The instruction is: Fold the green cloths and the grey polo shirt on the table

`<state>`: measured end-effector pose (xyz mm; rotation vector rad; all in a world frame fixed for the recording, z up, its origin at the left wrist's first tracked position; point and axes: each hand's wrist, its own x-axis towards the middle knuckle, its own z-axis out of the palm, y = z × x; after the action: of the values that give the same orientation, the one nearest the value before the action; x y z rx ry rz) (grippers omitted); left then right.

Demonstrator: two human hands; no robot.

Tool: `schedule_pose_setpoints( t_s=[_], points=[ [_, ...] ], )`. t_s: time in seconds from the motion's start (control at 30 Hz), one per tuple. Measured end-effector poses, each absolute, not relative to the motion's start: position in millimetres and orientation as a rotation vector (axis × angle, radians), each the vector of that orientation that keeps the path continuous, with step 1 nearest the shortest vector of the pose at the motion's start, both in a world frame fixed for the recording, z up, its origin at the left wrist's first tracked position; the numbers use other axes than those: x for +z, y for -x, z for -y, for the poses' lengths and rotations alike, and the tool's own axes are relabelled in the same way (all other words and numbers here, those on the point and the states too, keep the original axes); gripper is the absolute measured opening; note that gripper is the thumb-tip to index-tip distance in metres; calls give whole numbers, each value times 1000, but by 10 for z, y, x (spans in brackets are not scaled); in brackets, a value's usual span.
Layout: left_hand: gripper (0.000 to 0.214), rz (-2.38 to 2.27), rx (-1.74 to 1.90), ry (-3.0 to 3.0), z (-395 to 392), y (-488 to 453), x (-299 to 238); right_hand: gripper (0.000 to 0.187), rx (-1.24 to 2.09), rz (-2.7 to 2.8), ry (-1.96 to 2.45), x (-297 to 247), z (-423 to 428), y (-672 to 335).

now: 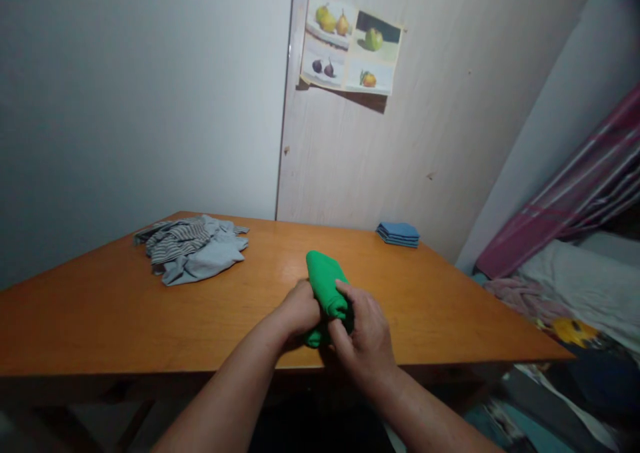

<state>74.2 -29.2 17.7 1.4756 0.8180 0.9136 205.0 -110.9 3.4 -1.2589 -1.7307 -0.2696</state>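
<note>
A folded green cloth [324, 281] lies on the orange wooden table [125, 319], near its front edge. My left hand [300, 308] is closed around the cloth's near left side. My right hand [365, 336] grips the near end from the right, thumb and fingers pinched on the fabric. The far end of the green cloth sticks out beyond both hands. Its near end is hidden under my fingers.
A crumpled pile of grey and striped clothes [193, 246] lies at the table's far left. A folded blue cloth stack [399, 233] sits at the far right by the wall. A bed with bedding [575, 293] stands right of the table. A fruit poster [350, 43] hangs on the wall.
</note>
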Motion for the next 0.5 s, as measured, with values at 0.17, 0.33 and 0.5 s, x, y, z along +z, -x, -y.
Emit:
schedule_pose_setpoints(
  t_s=[0.17,0.33,0.5],
  points=[
    [26,-767,998,-1253,168,-502,152,55,-299,1883,1232,26,1139,-1991],
    [23,-834,1054,-1117,66,-378,104,52,-295,2051,1208,-5,1187,-1994],
    [45,-969,1235,-1264,7,-404,33,53,-294,2065,1197,-61,1191,-2025]
  ],
)
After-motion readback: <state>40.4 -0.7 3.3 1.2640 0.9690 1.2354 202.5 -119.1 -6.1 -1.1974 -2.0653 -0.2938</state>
